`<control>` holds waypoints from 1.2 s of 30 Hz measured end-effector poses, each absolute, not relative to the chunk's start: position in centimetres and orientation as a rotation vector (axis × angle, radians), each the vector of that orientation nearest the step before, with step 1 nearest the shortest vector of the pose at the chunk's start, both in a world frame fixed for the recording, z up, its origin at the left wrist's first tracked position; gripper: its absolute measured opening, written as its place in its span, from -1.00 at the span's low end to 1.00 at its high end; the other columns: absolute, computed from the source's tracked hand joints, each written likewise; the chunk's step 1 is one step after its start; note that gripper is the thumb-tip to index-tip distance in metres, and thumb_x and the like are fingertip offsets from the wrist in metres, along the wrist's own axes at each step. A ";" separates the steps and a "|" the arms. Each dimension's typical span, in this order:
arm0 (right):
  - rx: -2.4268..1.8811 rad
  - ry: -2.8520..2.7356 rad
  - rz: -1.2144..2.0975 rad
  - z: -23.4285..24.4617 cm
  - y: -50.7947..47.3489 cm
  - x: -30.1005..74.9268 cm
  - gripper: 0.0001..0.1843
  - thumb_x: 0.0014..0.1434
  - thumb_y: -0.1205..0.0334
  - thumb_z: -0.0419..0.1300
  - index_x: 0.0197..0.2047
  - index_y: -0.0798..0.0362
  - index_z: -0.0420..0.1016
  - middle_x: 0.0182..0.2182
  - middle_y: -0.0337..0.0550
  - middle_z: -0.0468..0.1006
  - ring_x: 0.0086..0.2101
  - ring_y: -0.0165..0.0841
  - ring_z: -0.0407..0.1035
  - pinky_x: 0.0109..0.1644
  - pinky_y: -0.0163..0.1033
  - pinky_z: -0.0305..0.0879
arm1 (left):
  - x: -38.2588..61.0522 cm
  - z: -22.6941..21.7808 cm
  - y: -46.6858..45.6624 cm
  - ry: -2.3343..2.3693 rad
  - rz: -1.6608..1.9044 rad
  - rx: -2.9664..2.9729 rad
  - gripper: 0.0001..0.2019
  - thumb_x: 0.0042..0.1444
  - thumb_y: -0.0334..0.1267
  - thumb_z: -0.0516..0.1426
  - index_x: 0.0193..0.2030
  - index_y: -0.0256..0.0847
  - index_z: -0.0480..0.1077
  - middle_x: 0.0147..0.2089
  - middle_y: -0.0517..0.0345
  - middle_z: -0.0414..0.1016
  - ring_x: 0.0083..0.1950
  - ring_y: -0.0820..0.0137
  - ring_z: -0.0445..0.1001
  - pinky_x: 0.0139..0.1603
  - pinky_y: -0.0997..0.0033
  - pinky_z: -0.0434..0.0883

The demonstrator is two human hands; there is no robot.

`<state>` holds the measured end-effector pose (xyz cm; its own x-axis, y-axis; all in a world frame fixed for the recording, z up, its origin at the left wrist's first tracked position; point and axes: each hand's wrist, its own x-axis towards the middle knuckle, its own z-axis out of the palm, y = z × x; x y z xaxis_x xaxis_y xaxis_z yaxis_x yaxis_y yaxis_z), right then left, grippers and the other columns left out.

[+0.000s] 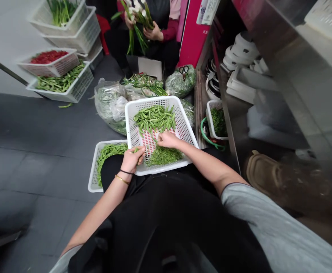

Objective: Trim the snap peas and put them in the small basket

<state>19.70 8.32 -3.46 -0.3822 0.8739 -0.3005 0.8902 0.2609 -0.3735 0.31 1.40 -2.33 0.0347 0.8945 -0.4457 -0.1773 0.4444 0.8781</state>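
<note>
A white perforated basket point(193, 136) rests across my lap. Whole green pea pods point(155, 116) lie in its far half, and a heap of thin green trimmings point(165, 154) sits in the near right part. My left hand point(132, 158), over the basket's left rim, is closed around green pea pods, part of which shows between thumb and fingers. Just above the trimmings, my right hand point(168, 139) is closed in a pinch. A thin green bit shows by its fingertips, too small to name.
Another white basket point(93, 167) of green pods stands by my left leg. Plastic bags of greens point(109, 102) lie ahead. A person point(154, 32) opposite holds long green stalks. Stacked baskets point(80, 40) stand far left. A metal shelf point(230, 132) with containers runs along the right.
</note>
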 end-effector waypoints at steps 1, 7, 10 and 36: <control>1.670 2.561 -0.793 -2.9 7.5 19.7 -0.82 0.09 0.21 0.13 -0.29 0.09 0.50 -0.30 -0.13 0.57 -0.31 -0.37 0.40 -0.29 -0.37 0.15 | 0.8 -2.6 1.7 1.296 0.951 0.773 -0.63 -0.27 -0.17 0.36 -0.34 -0.35 0.43 -0.70 0.31 0.28 -0.76 0.63 0.12 -0.77 0.63 0.01; 1.581 2.957 -0.839 -2.0 3.9 19.9 -0.83 0.16 0.18 0.12 -0.33 0.10 0.43 -0.40 -0.18 0.49 -0.40 -0.42 0.30 -0.32 -0.37 0.09 | 2.8 -3.3 2.8 1.167 0.980 0.643 -0.65 -0.29 -0.19 0.37 -0.50 -0.28 0.28 -0.73 0.37 0.21 -0.76 0.64 0.10 -0.77 0.65 0.01; 1.589 3.112 -0.854 -2.6 3.3 20.2 -0.79 0.24 0.19 0.06 -0.34 0.11 0.41 -0.38 -0.14 0.46 -0.34 -0.41 0.30 -0.24 -0.35 0.13 | 2.4 -3.1 2.9 1.068 0.963 0.526 -0.64 -0.29 -0.23 0.37 -0.49 -0.29 0.27 -0.67 0.37 0.22 -0.74 0.68 0.09 -0.77 0.68 0.00; 1.341 2.908 -0.395 0.7 1.9 19.1 -0.65 0.32 0.22 -0.12 -0.22 0.16 0.45 -0.29 0.01 0.49 -0.32 -0.32 0.36 -0.33 -0.29 0.15 | 2.2 -1.8 1.1 1.003 0.742 0.899 -0.78 -0.20 -0.29 0.33 -0.42 -0.34 0.43 -0.73 0.29 0.26 -0.75 0.61 0.15 -0.75 0.63 0.02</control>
